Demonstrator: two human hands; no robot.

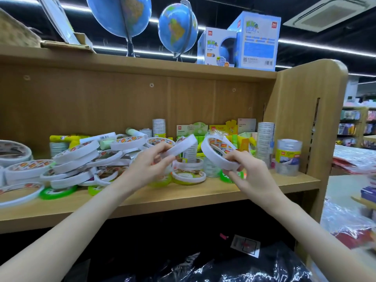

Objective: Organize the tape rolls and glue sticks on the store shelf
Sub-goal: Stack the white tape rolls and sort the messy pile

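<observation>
A wooden store shelf (183, 192) in a stationery shop carries a jumble of tape and glue, with two globes (178, 29) and boxed globes (256, 39) on the board above.

The left hand (146, 167) has its fingers (162, 148) curled round a narrow white tape roll (180, 147), pinching it at the lower rim so it tilts up toward the right. The right hand (244, 169) grips a wider white tape roll (218, 152), thumb on the near side and fingers wrapped under the rim; the printed face of this roll turns up and to the left. Both rolls are held above the middle of the shelf, near each other but apart.

Just below the hands, white and green-rimmed rolls (189, 176) lie flat near the front edge. Toward the left edge sprawls a loose heap of white rolls (81, 165), some leaning on each other, with green rolls (58, 192) at the front. Behind the heap lie glue sticks (97, 138) on their sides. Along the back stand green and yellow packets (193, 129). Near the right end, stacked clear tape columns (264, 139) stand upright beside a wrapped clear tape pack (288, 157).
</observation>
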